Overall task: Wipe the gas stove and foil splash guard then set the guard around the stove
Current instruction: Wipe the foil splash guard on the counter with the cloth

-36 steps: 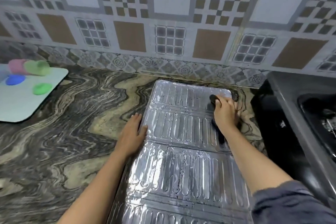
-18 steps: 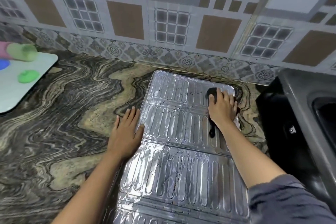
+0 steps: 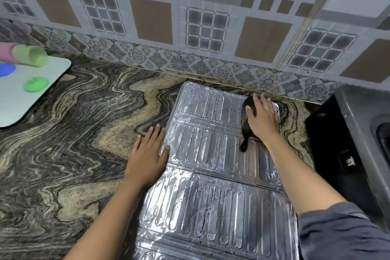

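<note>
The silver foil splash guard (image 3: 202, 150) lies flat and unfolded on the marbled counter, dotted with dark specks. My right hand (image 3: 263, 119) presses a black cloth (image 3: 245, 135) onto the guard's far right corner, fingers spread over it. My left hand (image 3: 148, 155) lies flat, fingers apart, on the counter at the guard's left edge, thumb touching the foil. The black gas stove (image 3: 354, 133) stands at the right, partly cut off by the frame.
A white mat (image 3: 25, 99) at the far left carries a green cup (image 3: 31, 56), a pink cup, a green lid (image 3: 35, 84) and a blue lid. The patterned tiled wall (image 3: 190, 27) rises just behind the guard.
My right hand has pushed the black cloth further toward the wall, up to the guard's far right corner. My left hand stays pressed at the guard's left edge.
</note>
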### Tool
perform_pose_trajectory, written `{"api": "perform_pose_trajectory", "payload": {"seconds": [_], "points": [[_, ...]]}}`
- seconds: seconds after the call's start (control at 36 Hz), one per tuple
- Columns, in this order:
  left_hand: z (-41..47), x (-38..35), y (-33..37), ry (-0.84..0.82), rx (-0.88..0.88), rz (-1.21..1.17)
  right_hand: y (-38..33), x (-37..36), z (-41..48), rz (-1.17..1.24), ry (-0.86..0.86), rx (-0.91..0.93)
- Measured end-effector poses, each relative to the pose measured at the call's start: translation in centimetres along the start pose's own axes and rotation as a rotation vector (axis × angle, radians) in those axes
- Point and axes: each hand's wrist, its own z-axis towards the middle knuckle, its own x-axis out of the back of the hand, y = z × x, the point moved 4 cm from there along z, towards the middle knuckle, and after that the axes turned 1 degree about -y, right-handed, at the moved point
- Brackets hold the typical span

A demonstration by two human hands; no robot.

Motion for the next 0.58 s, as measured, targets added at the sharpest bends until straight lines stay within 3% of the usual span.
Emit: {"api": "perform_pose_trajectory", "payload": {"seconds": [0.14, 0.39, 0.58], "points": [[0.0, 0.0, 0.0, -0.003, 0.005, 0.003, 0.2, -1.1, -0.1, 0.024, 0.079, 0.088], [0.0, 0.2, 0.1, -0.008, 0.016, 0.012, -1.9, -2.2, 0.5, 0.066, 0.221, -0.187], [-0.1, 0.5, 0.4, -0.009, 0.022, -0.003, -3.8, -3.2, 1.0, 0.086, 0.222, -0.223]]}}
